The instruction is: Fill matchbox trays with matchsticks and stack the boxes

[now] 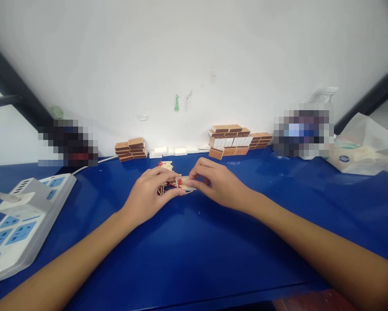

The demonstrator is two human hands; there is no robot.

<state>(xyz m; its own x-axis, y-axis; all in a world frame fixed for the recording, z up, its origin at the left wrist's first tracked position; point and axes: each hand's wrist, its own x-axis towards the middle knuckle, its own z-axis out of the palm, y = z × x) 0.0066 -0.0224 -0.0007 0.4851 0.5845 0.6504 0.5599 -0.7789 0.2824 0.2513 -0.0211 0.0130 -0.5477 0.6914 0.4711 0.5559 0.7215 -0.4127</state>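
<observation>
Both my hands meet over a blue table [194,259] near its far side. My left hand [148,194] is pinched on a bundle of red-tipped matches [171,185]. My right hand [216,183] grips a small white matchbox tray [184,183], its fingers curled round the tray's right end. The match heads lie at the tray's open side. A loose pile of matches [165,165] lies just behind my left hand.
Stacks of brown matchboxes stand against the white wall at back left [131,149] and back right [235,140], with white inner trays [172,151] between. A white power strip [22,216] lies at the left. A plastic bag [362,147] sits far right.
</observation>
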